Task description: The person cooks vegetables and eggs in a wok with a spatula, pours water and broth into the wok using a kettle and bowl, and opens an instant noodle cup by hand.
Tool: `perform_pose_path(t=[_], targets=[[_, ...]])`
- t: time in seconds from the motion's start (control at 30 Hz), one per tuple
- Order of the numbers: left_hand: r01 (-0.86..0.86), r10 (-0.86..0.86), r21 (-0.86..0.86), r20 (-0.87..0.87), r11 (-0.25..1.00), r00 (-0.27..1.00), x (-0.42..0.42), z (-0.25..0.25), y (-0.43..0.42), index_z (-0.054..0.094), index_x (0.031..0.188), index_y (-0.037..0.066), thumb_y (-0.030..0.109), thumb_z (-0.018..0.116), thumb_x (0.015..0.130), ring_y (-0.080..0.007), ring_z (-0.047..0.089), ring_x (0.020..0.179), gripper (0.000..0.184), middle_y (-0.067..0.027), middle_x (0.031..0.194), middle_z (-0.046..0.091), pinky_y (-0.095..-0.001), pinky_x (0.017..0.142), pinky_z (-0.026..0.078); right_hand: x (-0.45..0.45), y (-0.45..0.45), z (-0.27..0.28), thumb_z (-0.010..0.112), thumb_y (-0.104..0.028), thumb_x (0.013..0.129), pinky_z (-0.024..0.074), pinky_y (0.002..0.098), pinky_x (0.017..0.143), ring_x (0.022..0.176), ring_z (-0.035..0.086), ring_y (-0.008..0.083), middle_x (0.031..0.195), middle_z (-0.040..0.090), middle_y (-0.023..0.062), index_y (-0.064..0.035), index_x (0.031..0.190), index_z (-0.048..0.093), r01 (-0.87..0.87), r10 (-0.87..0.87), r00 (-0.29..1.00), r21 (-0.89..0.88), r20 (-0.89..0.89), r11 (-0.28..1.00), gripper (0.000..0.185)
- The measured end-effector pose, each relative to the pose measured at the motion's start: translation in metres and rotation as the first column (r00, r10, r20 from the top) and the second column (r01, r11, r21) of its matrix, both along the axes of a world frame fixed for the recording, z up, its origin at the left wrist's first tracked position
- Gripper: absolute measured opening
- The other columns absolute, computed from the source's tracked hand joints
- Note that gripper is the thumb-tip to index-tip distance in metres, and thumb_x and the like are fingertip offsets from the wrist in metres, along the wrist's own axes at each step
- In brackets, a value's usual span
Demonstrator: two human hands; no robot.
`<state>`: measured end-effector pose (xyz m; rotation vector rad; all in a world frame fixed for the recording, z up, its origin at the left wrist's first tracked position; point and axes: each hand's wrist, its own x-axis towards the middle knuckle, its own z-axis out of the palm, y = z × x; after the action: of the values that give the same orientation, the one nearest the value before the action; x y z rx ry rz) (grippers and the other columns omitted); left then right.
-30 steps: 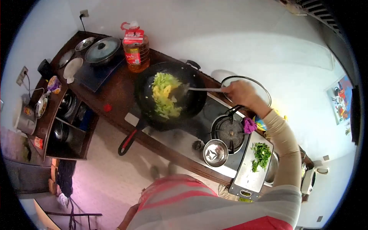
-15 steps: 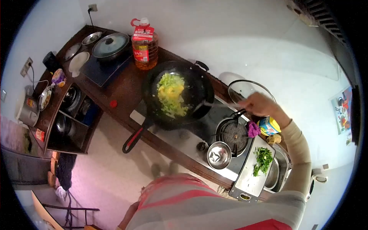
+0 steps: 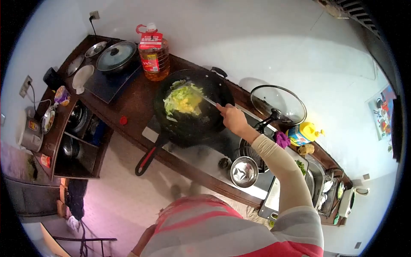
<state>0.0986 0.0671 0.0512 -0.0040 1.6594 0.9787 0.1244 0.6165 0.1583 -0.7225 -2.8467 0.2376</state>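
Observation:
My right hand (image 3: 234, 121) is closed around the handle of a metal spatula (image 3: 209, 100), and its head reaches into the food in the black wok (image 3: 201, 128). Pale green shredded vegetable and yellow egg (image 3: 184, 104) lie together in the wok, toward its far left. The wok's long handle (image 3: 147, 161) points toward the front left, with no hand on it. My left hand (image 3: 147, 238) shows only in part beside the striped apron at the bottom; its fingers are hidden.
A glass lid (image 3: 278, 105) leans on the wall behind the second burner. An oil jug (image 3: 154, 55) stands behind the wok at left. A steel bowl (image 3: 244, 171) sits near the front edge. Chopped greens (image 3: 301, 167) lie on the board (image 3: 272, 199), partly behind my arm.
My right hand has moved left over the wok with the spatula, whose head is now in the food. The food has been shifted and gathered toward the far side.

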Motion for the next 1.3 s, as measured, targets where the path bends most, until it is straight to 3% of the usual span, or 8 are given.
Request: perform_pose_path(t=[0.13, 0.3, 0.43, 0.53, 0.67, 1.0, 1.1, 1.3], targets=[[-0.007, 0.007, 0.011, 0.011, 1.0, 1.0, -0.004, -0.002, 0.0, 0.053, 0.119, -0.001, 0.024, 0.062, 0.087, -0.0165, 0.057, 0.092, 0.042, -0.0106, 0.103, 0.06, -0.0272, 0.078, 0.046, 0.022, -0.005, 0.04, 0.056, -0.008, 0.074, 0.0519, 0.0432, 0.065, 0.077, 0.062, 0.0341, 0.079, 0.058, 0.0169, -0.0162, 0.12, 0.055, -0.034, 0.027, 0.98, 0.03, 0.195, 0.999, 0.048], [0.01, -0.01, 0.009, 0.015, 1.0, 1.0, -0.004, -0.002, -0.005, 0.053, 0.119, -0.001, 0.024, 0.062, 0.087, -0.0164, 0.057, 0.091, 0.042, -0.0105, 0.103, 0.06, -0.0271, 0.078, 0.046, -0.001, 0.013, -0.016, 0.059, -0.008, 0.076, 0.0455, 0.04, 0.067, 0.076, 0.059, 0.0348, 0.08, 0.058, 0.0188, -0.0162, 0.118, 0.06, -0.137, 0.087, 0.975, -0.247, -0.203, 0.959, 0.042], [0.006, -0.006, -0.002, 0.022, 1.0, 1.0, -0.001, 0.0, -0.015, 0.053, 0.119, -0.001, 0.024, 0.062, 0.087, -0.0163, 0.057, 0.091, 0.042, -0.0104, 0.103, 0.061, -0.0271, 0.078, 0.046, 0.032, 0.019, 0.013, 0.06, -0.005, 0.075, 0.0456, 0.0418, 0.065, 0.074, 0.058, 0.0335, 0.079, 0.058, 0.0163, -0.0172, 0.117, 0.06, -0.289, 0.296, 0.954, -0.133, 0.036, 0.948, 0.044], [-0.006, 0.007, -0.012, 0.036, 1.0, 0.999, 0.001, -0.002, -0.018, 0.053, 0.119, -0.001, 0.024, 0.062, 0.087, -0.0162, 0.057, 0.091, 0.042, -0.0104, 0.102, 0.061, -0.027, 0.077, 0.046, 0.05, 0.019, 0.053, 0.057, -0.005, 0.077, 0.0462, 0.0425, 0.062, 0.074, 0.058, 0.0327, 0.079, 0.056, 0.0149, -0.0177, 0.116, 0.061, -0.178, 0.181, 0.956, -0.034, 0.229, 0.983, 0.041], [0.01, -0.01, -0.01, 0.038, 1.0, 0.999, -0.001, -0.002, -0.015, 0.053, 0.119, -0.001, 0.024, 0.062, 0.087, -0.0161, 0.057, 0.091, 0.042, -0.0103, 0.102, 0.061, -0.0269, 0.077, 0.046, 0.026, 0.028, 0.028, 0.055, -0.009, 0.074, 0.0522, 0.0413, 0.064, 0.077, 0.062, 0.0309, 0.084, 0.059, 0.0155, -0.018, 0.122, 0.054, -0.066, 0.037, 0.986, 0.172, 0.165, 0.983, 0.049], [0.014, -0.013, -0.007, 0.062, 1.0, 0.998, 0.0, -0.005, -0.01, 0.053, 0.119, -0.001, 0.024, 0.062, 0.087, -0.0159, 0.058, 0.09, 0.042, -0.0101, 0.102, 0.061, -0.0267, 0.077, 0.047, 0.107, 0.043, 0.078, 0.053, -0.001, 0.073, 0.0475, 0.0431, 0.066, 0.073, 0.059, 0.0349, 0.077, 0.059, 0.0188, -0.0086, 0.119, 0.057, -0.274, 0.28, 0.919, -0.063, 0.276, 0.96, 0.046], [0.03, -0.03, -0.005, 0.069, 1.0, 0.997, 0.0, -0.007, -0.005, 0.052, 0.119, -0.001, 0.024, 0.062, 0.087, -0.0159, 0.058, 0.09, 0.042, -0.01, 0.102, 0.061, -0.0267, 0.077, 0.047, 0.077, 0.011, 0.064, 0.051, -0.006, 0.074, 0.0481, 0.0448, 0.062, 0.07, 0.059, 0.0352, 0.07, 0.056, 0.0186, -0.0084, 0.133, 0.042, -0.197, 0.128, 0.9, 0.127, 0.416, 0.972, 0.06], [0.026, -0.027, 0.01, 0.076, 1.0, 0.997, -0.001, -0.01, 0.0, 0.052, 0.119, -0.001, 0.024, 0.062, 0.087, -0.0158, 0.058, 0.089, 0.042, -0.0099, 0.101, 0.061, -0.0266, 0.076, 0.047, 0.107, -0.003, 0.05, 0.051, -0.002, 0.073, 0.0476, 0.0448, 0.057, 0.065, 0.06, 0.0341, 0.069, 0.057, 0.0181, -0.0074, 0.133, 0.04, -0.148, 0.144, 0.916, -0.017, 0.376, 0.989, 0.061]])
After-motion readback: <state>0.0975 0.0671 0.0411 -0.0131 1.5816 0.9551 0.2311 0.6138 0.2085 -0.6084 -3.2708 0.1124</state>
